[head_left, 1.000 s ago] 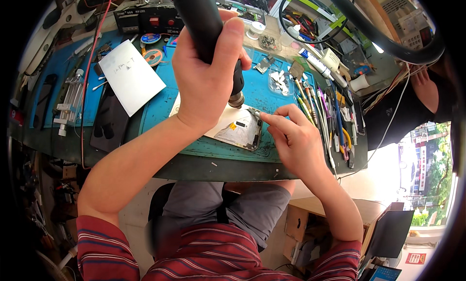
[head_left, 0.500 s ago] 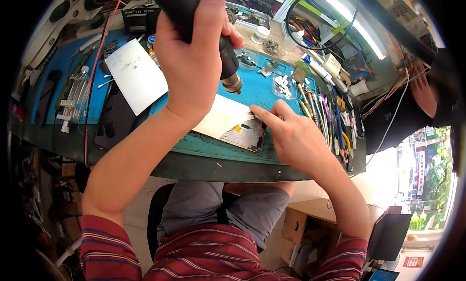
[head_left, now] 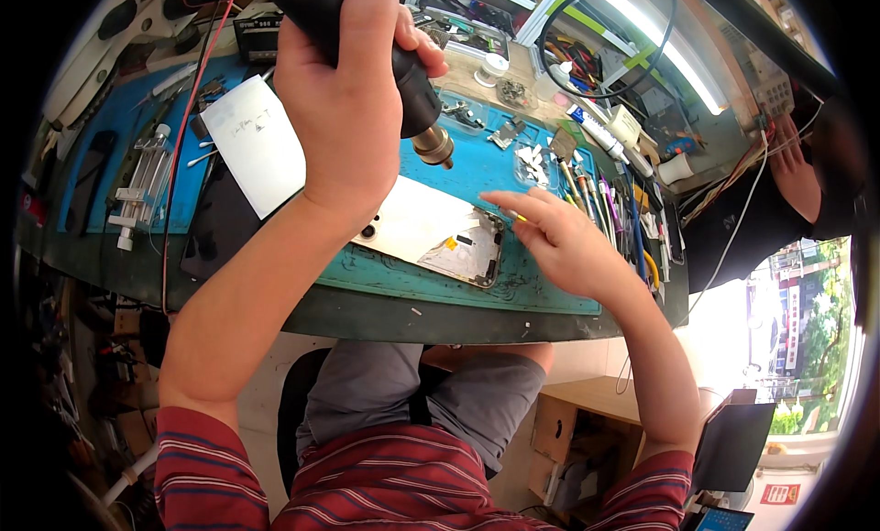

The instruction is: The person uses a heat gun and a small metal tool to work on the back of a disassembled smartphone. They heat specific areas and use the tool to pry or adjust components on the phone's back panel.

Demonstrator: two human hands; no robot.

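Observation:
My left hand (head_left: 344,109) is wrapped round the black handle of a hot air gun (head_left: 417,105), its metal nozzle pointing down over the blue mat. Below and right of the nozzle lies a phone (head_left: 472,256) with its inside partly bared. A white back panel (head_left: 403,221), with a camera ring at its left end, covers the rest of the phone. My right hand (head_left: 559,242) hovers off the phone's right end, index finger stretched out. A small yellow bit shows beside its fingers; what it is I cannot make out.
White paper (head_left: 257,146) lies left of the phone, near a metal clamp (head_left: 142,197) and a dark phone (head_left: 90,178). Pens and tools (head_left: 614,210) stand at the right, near a clear box of white pieces (head_left: 533,163). Another person's hand (head_left: 796,169) is far right.
My right index finger has lifted off the phone's right end, and that hand has moved slightly right. My left hand and the hot air gun have shifted a little left and up.

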